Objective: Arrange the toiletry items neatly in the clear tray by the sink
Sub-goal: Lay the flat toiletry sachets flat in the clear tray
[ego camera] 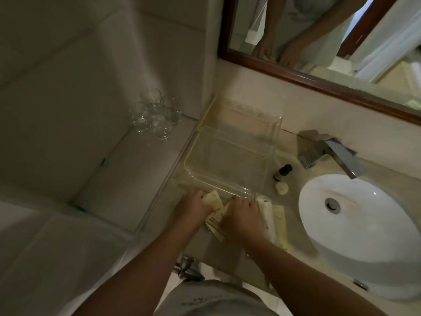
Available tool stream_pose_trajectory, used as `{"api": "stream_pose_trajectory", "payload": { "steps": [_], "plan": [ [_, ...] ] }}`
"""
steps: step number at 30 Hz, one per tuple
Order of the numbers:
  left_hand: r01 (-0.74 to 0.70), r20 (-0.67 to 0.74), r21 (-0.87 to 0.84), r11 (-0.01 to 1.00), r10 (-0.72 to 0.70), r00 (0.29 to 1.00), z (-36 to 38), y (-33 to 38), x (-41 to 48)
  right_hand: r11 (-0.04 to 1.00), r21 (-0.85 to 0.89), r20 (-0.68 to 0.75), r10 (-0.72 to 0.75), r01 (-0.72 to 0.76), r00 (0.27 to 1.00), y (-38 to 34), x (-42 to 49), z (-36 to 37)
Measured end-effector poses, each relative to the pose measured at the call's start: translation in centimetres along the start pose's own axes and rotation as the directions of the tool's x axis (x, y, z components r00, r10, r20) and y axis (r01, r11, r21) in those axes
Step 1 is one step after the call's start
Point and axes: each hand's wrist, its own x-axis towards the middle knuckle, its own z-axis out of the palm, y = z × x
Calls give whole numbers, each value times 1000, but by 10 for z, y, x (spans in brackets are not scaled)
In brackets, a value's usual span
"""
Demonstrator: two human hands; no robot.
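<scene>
Bare forearms (141, 265), no sleeves visible; grey garment (211, 299) with faint print.

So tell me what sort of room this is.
A bathroom, probably a hotel's: a white basin with a chrome tap set in a stone counter, a framed mirror above it, and small packaged toiletries under both hands beside a clear tray.

Dim tiled walls (68, 65), wood-framed mirror (319, 85), possibly marble counter (250, 92).

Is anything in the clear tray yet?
No: the clear tray holds nothing, and the packets sit on the counter under both hands.
</scene>
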Motion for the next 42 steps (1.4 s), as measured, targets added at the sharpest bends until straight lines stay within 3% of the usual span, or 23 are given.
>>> {"api": "stream_pose_trajectory", "payload": {
  "steps": [3, 6, 10, 13, 17, 23, 27, 30, 33, 36, 39, 42],
  "plan": [
    [20, 44, -171, 985, -12, 999, -15, -5, -4, 945, 324, 2, 57, -55, 998, 1, 2, -5],
    [15, -21, -246, 969, -20, 1000, -35, -17, -4, 744, 661, 70, 68, -97, 995, 5, 5, -20],
    [-24, -162, -327, 945, -31, 986, -60, -16, -5, 493, 862, 113, 42, -119, 993, 15, 12, -55],
    [-47, -217, -386, 921, -42, 975, -66, 2, 4, 466, 881, 54, 69, -80, 996, 26, 27, -81],
    [-72, -229, -363, 929, -14, 973, -62, 34, 31, 553, 833, 0, 18, -10, 1000, 40, 52, -110],
    [-46, -227, -84, 995, 26, 974, -41, 64, 70, 874, 473, -36, -108, 112, 993, 32, 92, -115],
    [3, -233, 164, 986, 35, 972, -34, 58, 82, 942, 287, 16, -184, 172, 983, 24, 107, -102],
    [24, -283, 404, 915, 100, 954, -32, 49, 81, 949, 214, 65, -251, 233, 966, 21, 112, -93],
    [-80, -326, 489, 868, 267, 907, -26, 49, 75, 957, 113, 11, -269, 266, 963, 24, 115, -85],
    [-324, -161, 538, 779, 471, 867, -16, 59, 78, 979, 21, -78, -199, 201, 977, 32, 108, -76],
    [-475, 147, 550, 687, 480, 865, -4, 61, 80, 986, -43, 6, -162, 162, 987, 37, 99, -64],
    [-493, 256, 598, 632, 432, 865, -2, 48, 81, 986, -82, 32, -141, 143, 990, 38, 101, -54]
  ]
}}
